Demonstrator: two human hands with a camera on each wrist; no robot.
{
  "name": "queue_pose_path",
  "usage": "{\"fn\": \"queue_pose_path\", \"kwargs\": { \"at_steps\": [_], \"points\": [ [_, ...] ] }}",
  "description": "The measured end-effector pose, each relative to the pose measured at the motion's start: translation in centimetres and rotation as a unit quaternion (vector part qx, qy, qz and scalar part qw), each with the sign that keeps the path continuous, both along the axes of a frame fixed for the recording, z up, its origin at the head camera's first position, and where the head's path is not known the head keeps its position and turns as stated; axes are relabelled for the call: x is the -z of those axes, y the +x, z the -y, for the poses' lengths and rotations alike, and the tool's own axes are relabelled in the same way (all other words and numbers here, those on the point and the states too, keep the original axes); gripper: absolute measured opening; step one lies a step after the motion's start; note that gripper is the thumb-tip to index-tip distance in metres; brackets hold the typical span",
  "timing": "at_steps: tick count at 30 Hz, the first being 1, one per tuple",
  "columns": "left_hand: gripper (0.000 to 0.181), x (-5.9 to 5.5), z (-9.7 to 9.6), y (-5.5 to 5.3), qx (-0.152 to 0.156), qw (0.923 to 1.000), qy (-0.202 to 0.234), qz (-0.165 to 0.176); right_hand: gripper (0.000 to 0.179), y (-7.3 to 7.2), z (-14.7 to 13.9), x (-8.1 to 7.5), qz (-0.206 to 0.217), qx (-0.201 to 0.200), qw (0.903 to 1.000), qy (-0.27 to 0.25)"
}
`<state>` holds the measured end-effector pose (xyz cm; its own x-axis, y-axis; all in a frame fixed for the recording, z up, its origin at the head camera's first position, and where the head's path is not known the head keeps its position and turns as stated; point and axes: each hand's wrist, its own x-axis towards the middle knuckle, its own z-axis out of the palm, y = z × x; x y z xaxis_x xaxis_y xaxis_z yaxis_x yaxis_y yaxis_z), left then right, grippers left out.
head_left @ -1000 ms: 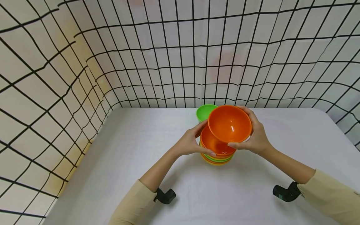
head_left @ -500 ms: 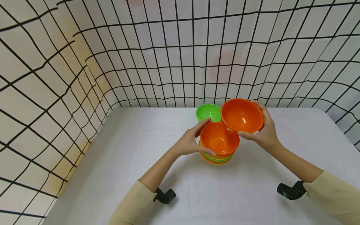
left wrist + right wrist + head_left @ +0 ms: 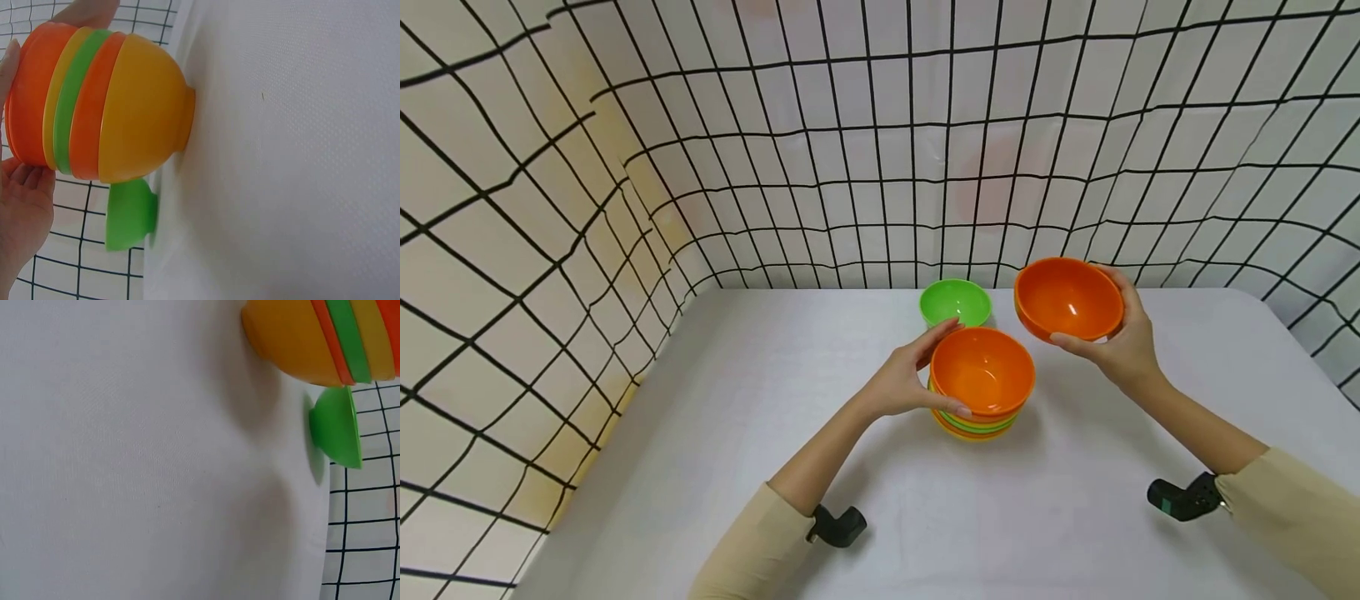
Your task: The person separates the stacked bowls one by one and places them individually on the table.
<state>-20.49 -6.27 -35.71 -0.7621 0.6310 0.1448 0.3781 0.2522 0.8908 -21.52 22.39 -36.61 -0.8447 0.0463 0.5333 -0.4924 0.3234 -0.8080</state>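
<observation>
A stack of bowls [image 3: 109, 103] in orange, yellow and green stands on the table, with an orange bowl [image 3: 983, 372] uppermost. My left hand [image 3: 906, 379] grips the stack near its top from the left, thumb in front and fingers behind. To the right and higher, my right hand [image 3: 1123, 337] holds another orange bowl [image 3: 1063, 298] by its right side, tilted with its opening facing me. Its thumb lies at the near rim, while the other fingers are mostly hidden behind the bowl. The right wrist view does not show the held bowl.
A smaller green bowl [image 3: 956, 302] sits just behind the stack, near the far table edge. Black wire mesh [image 3: 850, 167] runs along the back and left of the white table [image 3: 760, 358]. Each forearm carries a black wrist mount.
My right hand has carried its orange bowl to the right and away from the stack, uncovering the stack's top bowl and the green bowl. The left hand has kept its place.
</observation>
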Motion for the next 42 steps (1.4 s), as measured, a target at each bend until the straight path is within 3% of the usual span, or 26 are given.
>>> {"fn": "queue_pose_path", "kwargs": {
  "at_steps": [6,14,24,26,32,34,37,40,42],
  "points": [
    [0.098,0.2,0.0,0.0,-0.002,1.0000,-0.001,-0.002,0.083,0.2,0.4,-0.3,0.000,0.024,0.9991,0.034],
    [0.098,0.1,0.0,0.0,0.000,1.0000,-0.003,-0.005,0.090,-3.3,-0.9,2.6,0.033,0.070,0.9953,0.058],
    [0.098,0.1,-0.1,-0.1,0.000,1.0000,-0.002,-0.004,0.089,-5.2,-1.1,3.5,0.046,0.087,0.9931,0.063],
    [0.098,0.1,-0.1,-0.1,0.001,1.0000,-0.002,-0.003,0.089,-6.2,-1.6,4.8,0.038,0.086,0.9938,0.059],
    [0.098,0.1,-0.1,0.0,-0.002,1.0000,-0.002,0.001,0.095,-11.7,-4.3,10.9,0.031,0.116,0.9907,0.064],
    [0.098,0.1,-0.1,0.0,-0.003,1.0000,-0.002,0.002,0.098,-12.8,-4.7,11.7,0.041,0.135,0.9873,0.074],
    [0.098,0.2,-0.1,-0.1,-0.001,1.0000,-0.001,0.003,0.100,-12.8,-4.3,11.3,0.066,0.141,0.9852,0.071],
    [0.098,0.2,-0.1,-0.1,-0.003,1.0000,-0.002,0.004,0.098,-11.0,-2.6,8.8,0.093,0.136,0.9842,0.064],
    [0.099,1.2,-0.1,-0.7,-0.004,1.0000,0.003,-0.002,0.097,-11.2,-2.4,9.2,0.093,0.143,0.9830,0.068]
  ]
}}
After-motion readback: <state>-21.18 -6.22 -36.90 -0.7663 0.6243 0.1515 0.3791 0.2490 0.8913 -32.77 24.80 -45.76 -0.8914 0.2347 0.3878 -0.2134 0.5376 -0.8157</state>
